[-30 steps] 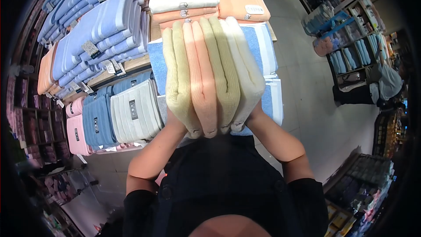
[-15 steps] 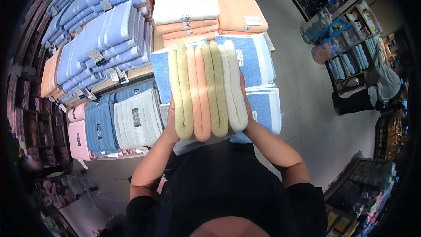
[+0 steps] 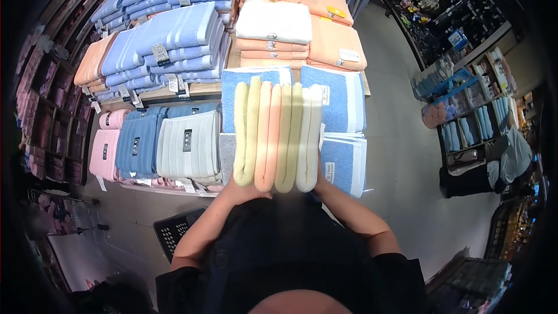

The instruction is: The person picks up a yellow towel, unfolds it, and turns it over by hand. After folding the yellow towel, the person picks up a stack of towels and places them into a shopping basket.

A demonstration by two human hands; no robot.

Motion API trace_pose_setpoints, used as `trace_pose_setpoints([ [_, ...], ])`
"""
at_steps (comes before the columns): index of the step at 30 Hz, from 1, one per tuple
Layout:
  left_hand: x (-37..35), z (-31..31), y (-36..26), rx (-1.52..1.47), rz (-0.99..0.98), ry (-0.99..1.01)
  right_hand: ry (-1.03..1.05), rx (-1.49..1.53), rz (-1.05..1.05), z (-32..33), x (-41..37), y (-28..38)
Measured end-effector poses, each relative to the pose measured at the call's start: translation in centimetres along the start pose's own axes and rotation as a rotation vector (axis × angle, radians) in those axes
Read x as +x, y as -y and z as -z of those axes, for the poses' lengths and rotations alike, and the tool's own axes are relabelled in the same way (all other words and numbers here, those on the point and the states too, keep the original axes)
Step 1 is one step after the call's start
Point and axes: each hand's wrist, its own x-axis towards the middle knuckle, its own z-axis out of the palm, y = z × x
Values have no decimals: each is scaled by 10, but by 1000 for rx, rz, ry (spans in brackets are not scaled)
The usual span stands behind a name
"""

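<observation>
A row of folded towels [image 3: 266, 139] stands on edge in front of my body, held between my two hands. From left to right they are pale green, peach, pale green and white, with their rounded folds toward me. My left hand [image 3: 247, 191] grips the row at its lower left, and part of it is hidden beneath the towels. On the white side, my right hand [image 3: 320, 184] presses from the right, mostly covered by the towels. Behind the row lie folded blue towels with white borders [image 3: 343, 102].
Striped light-blue towels [image 3: 174, 29] and peach towels [image 3: 334, 46] are stacked at the back. Pink [image 3: 104, 151], dark blue [image 3: 136, 145] and grey towels [image 3: 189, 145] line the front left. A dark perforated basket [image 3: 174, 232] sits low left. Shelving [image 3: 474, 116] and a person [image 3: 511, 160] are at right.
The view has shifted, so the display sits farther right. The held row looks narrower and its far ends appear lower. More of the dark basket shows. Both hands keep hold of the towels.
</observation>
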Motion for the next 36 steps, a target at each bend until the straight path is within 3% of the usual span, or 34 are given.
trace_pose_setpoints([
  [1,2,-11,-7,-342,-23,-192,34,-63,20,-5,2,0],
  [2,2,-14,-13,-567,4,-231,0,-275,217,-6,7,2],
  [4,14,1,-49,-1016,40,-304,-79,-676,631,-30,22,68],
  [6,17,3,-62,-1235,7,-386,-5,-774,316,-38,16,114],
  [8,20,4,-85,-1456,-26,-470,299,-1021,252,-37,12,161],
  [9,22,-1,-89,-1479,-57,-506,479,-1146,357,-29,11,176],
  [12,23,-27,-91,-1641,-203,-548,993,-946,283,12,32,220],
  [13,21,-36,-87,-1724,-246,-490,788,-730,266,29,34,223],
  [14,20,-42,-84,-1739,-228,-502,582,-516,240,46,37,218],
  [16,17,-56,-85,-1776,-179,-524,219,-693,367,78,61,176],
  [19,17,-74,-102,-1643,-2,-571,324,310,-860,101,51,150],
  [20,22,-76,-108,-1553,70,-611,332,377,-853,107,45,145],
  [22,14,-72,-114,-1705,108,-531,347,512,-843,118,25,131],
  [24,-5,-62,-140,-1765,126,-431,358,458,-782,132,15,125],
  [28,-10,-62,-181,-1255,221,-482,438,465,-752,159,-8,129],
  [30,-4,-66,-214,-1059,285,-497,523,151,-679,163,-17,161],
  [33,-4,-76,-232,-1008,195,-582,522,150,-436,152,-40,210],
  [36,-7,-86,-241,-948,174,-626,676,194,-64,162,-58,207],
])
